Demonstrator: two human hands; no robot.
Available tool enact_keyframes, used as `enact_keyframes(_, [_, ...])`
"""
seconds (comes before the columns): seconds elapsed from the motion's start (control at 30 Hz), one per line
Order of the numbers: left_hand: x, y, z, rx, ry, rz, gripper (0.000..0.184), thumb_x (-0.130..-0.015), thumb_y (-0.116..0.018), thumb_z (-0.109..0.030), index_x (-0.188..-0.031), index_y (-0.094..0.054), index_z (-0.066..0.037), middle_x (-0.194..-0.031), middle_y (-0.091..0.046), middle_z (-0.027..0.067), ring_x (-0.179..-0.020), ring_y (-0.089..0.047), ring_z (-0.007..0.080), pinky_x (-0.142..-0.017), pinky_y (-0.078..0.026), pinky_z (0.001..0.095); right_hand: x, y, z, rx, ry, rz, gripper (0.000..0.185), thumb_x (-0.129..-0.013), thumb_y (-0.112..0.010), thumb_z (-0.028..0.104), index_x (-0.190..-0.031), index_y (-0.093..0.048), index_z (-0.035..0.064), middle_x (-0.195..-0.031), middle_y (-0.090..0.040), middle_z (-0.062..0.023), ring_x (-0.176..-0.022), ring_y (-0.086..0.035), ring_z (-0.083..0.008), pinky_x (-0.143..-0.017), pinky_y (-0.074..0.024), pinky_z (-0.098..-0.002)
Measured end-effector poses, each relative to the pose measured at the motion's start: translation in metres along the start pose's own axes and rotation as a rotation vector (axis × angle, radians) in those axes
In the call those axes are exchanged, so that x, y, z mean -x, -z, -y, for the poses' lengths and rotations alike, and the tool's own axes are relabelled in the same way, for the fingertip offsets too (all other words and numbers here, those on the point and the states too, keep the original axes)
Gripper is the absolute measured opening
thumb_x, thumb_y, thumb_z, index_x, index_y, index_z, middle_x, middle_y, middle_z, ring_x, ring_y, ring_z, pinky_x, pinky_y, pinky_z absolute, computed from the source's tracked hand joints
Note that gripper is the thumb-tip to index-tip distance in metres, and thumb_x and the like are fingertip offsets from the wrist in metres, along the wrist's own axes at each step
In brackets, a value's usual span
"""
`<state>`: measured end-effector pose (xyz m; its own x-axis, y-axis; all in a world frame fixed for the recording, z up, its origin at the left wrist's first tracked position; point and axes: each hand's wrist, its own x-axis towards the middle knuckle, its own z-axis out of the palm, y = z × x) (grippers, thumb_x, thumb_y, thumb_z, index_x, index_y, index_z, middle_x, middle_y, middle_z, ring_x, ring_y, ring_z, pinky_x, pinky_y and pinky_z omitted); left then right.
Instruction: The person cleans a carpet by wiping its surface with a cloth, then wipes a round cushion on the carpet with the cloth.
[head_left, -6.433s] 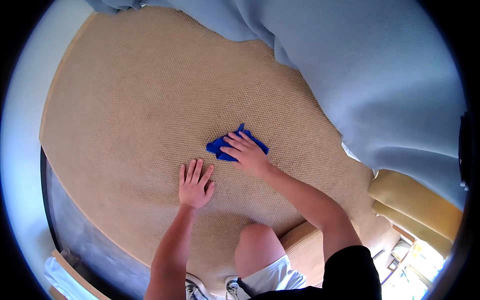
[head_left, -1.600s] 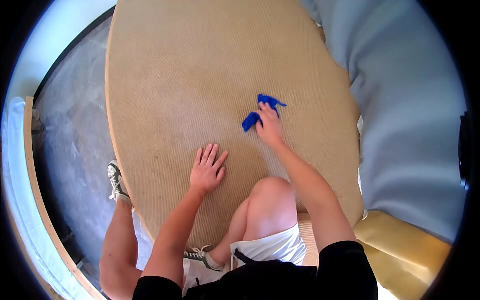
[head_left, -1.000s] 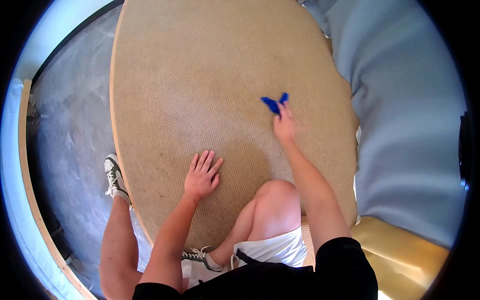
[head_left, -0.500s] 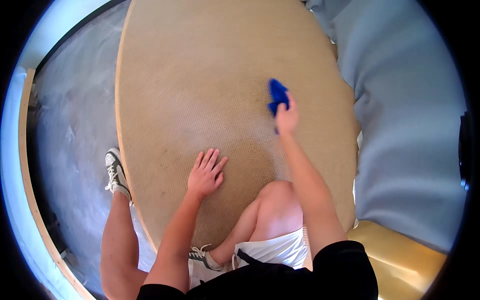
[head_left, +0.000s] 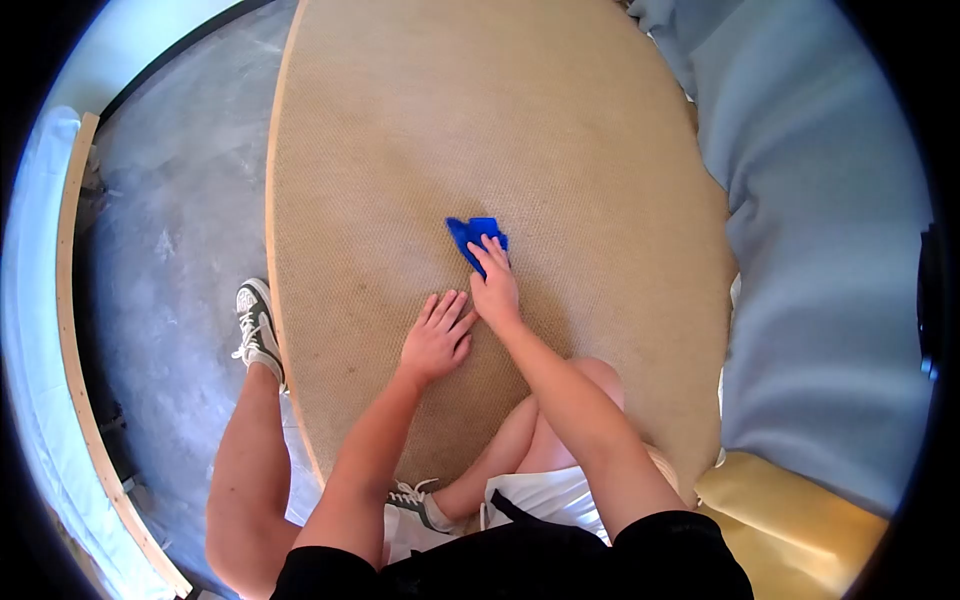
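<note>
A crumpled blue cloth (head_left: 472,236) lies on a broad tan surface (head_left: 430,120) with a woven texture. My right hand (head_left: 495,288) grips the near end of this cloth and presses it down, fingers pointing forward over it. Just to the left, my left hand (head_left: 436,345) rests flat on the weave with its fingers spread and nothing in it. Its fingers come very close to the right hand; whether they touch I cannot tell. The part of the cloth beneath my right fingers is hidden.
A pale wooden edge (head_left: 271,180) bounds the surface at left, above a grey floor (head_left: 185,220). Grey-blue fabric (head_left: 810,250) lies along the right, with yellow material (head_left: 800,510) below it. My bent knee (head_left: 595,380) rests on the woven surface; one shoe (head_left: 256,325) is beside its left edge.
My right hand has swept the blue cloth left and toward me, close to my left hand. The left hand still lies flat; the whole view has shifted slightly.
</note>
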<state>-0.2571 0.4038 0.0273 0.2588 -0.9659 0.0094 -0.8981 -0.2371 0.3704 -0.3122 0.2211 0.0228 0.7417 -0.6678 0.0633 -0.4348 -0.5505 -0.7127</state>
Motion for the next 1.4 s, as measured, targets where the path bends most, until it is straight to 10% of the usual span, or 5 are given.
enact_keyframes(0.27, [0.048,0.004,0.026,-0.042,0.155,-0.077,0.058,-0.095,-0.057,-0.035,-0.151,-0.050,-0.021,-0.160,-0.042,0.0153,-0.151,-0.033,0.0338,-0.127,-0.019,0.0515,-0.035,0.050,-0.043,0.120,-0.226,-0.413,0.048,-0.096,-0.059,0.016,-0.143,-0.056,0.0076,-0.151,-0.049,-0.0237,-0.141,-0.046,-0.0403,-0.118,-0.0384,-0.0448])
enact_keyframes(0.37, [0.044,0.006,0.026,-0.070,0.166,-0.042,0.060,-0.095,-0.057,-0.038,-0.153,-0.049,-0.022,-0.161,-0.040,0.0148,-0.152,-0.032,0.0336,-0.127,-0.019,0.0517,-0.031,0.042,-0.071,0.487,-0.138,-0.279,0.048,-0.100,-0.058,0.020,-0.147,-0.054,0.0119,-0.157,-0.043,-0.0214,-0.145,-0.042,-0.0394,-0.121,-0.0335,-0.0461])
enact_keyframes(0.9, [0.035,0.015,0.028,-0.046,0.180,0.090,0.061,-0.096,-0.054,-0.041,-0.153,-0.048,-0.022,-0.162,-0.040,0.0125,-0.154,-0.029,0.0307,-0.129,-0.015,0.0501,-0.017,-0.053,0.076,-0.379,-0.089,-0.193,0.043,-0.089,-0.057,0.002,-0.132,-0.063,0.0034,-0.138,-0.062,-0.0175,-0.132,-0.056,-0.0365,-0.114,-0.0420,-0.0439])
enact_keyframes(1.13, [0.039,0.016,0.024,-0.031,0.178,0.008,0.059,-0.097,-0.055,-0.039,-0.154,-0.046,-0.024,-0.164,-0.037,0.0115,-0.154,-0.029,0.0303,-0.128,-0.017,0.0500,-0.028,0.009,-0.035,0.352,-0.095,-0.353,0.051,-0.094,-0.065,0.025,-0.143,-0.057,0.0111,-0.153,-0.045,-0.0268,-0.144,-0.038,-0.0485,-0.121,-0.0286,-0.0566])
enact_keyframes(1.4, [0.080,0.020,0.043,-0.019,0.174,-0.002,0.058,-0.099,-0.054,-0.037,-0.155,-0.046,-0.022,-0.164,-0.037,0.0109,-0.154,-0.029,0.0301,-0.128,-0.017,0.0505,-0.009,-0.053,-0.013,0.177,0.030,-0.256,0.042,-0.089,-0.064,0.005,-0.131,-0.064,0.0111,-0.146,-0.055,-0.0201,-0.141,-0.046,-0.0416,-0.120,-0.0362,-0.0485])
